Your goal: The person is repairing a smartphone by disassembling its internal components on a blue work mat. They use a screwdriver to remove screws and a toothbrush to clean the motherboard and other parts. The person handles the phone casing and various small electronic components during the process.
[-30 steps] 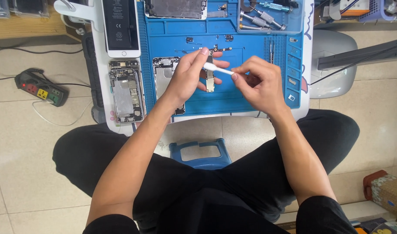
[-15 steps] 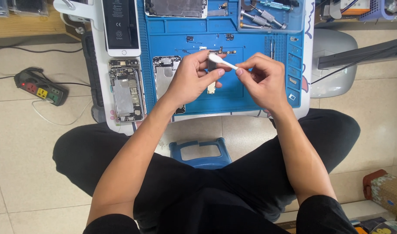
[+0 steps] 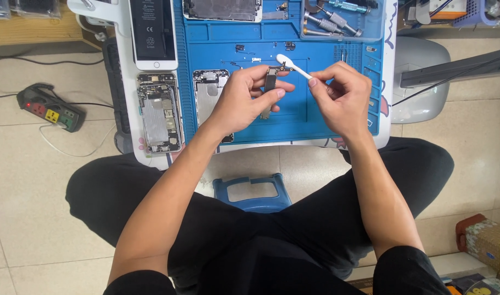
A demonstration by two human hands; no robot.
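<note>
head view | small circuit board (image 3: 270, 82) is pinched in the left hand (image 3: 244, 95), lifted off the blue mat (image 3: 315, 117) for easy access | white stick (image 3: 293, 66) is gripped by the right hand (image 3: 340, 98), tip touching the board's top end

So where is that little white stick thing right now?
In the head view, the white stick is pinched in the right hand, above the blue mat. Its rounded tip touches the top of the small dark board held by the left hand.

The left hand (image 3: 244, 95) hides most of the small circuit board (image 3: 270, 82).
</note>
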